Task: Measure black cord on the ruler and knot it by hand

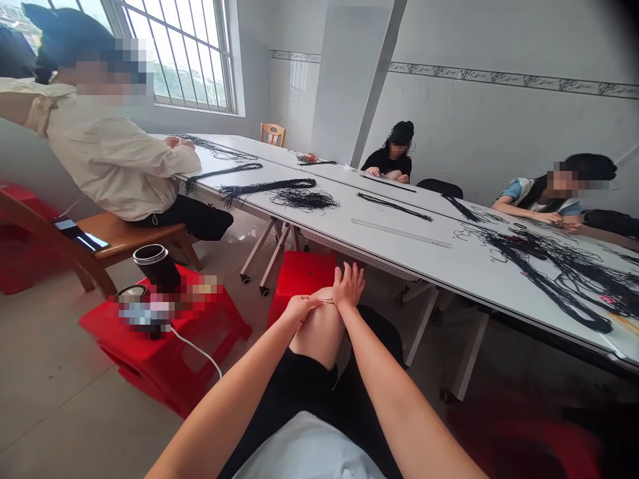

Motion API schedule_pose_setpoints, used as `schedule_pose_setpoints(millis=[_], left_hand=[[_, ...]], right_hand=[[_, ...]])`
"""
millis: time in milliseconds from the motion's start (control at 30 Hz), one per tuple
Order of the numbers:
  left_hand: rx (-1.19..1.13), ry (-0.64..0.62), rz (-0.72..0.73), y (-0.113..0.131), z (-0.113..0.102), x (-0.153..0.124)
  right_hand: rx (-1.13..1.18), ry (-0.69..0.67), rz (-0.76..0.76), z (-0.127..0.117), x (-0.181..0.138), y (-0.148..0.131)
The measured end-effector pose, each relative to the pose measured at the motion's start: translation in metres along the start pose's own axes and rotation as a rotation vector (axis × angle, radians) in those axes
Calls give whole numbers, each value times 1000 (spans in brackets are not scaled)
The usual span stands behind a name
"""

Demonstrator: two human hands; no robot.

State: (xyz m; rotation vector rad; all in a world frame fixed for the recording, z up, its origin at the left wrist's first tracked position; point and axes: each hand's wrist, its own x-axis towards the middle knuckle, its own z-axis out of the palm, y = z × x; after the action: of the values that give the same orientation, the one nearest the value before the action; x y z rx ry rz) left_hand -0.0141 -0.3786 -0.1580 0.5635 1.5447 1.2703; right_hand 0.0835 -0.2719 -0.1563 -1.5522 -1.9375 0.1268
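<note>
"Any readable labels?"

"None. The pile on the red plastic stool [164, 346], beside the black flask [156, 269], is blurred out."

"And the hands?"

"A thin black cord [327, 301] lies on the knee [319, 329] between them. The left hand's [301, 311] fingers [310, 303] sit together; I can't tell whether they clamp it. The right hand's [348, 286] fingers [353, 274] are spread apart."

"What's in the way?"

"A second red stool [302, 279] stands just past the knee, then the edge of the tabletop [319, 226], with a long ruler [402, 233] on it. Open floor [64, 372] lies left."
</note>
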Motion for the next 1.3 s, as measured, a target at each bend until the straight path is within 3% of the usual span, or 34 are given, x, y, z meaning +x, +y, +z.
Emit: schedule_pose_setpoints(millis=[867,1300], left_hand=[[50,-6,54,11,-2,-22],[208,-45,237,-3,-19,-12]], right_hand=[[15,8,19,5,5,-1],[24,2,3,7,3,-9]])
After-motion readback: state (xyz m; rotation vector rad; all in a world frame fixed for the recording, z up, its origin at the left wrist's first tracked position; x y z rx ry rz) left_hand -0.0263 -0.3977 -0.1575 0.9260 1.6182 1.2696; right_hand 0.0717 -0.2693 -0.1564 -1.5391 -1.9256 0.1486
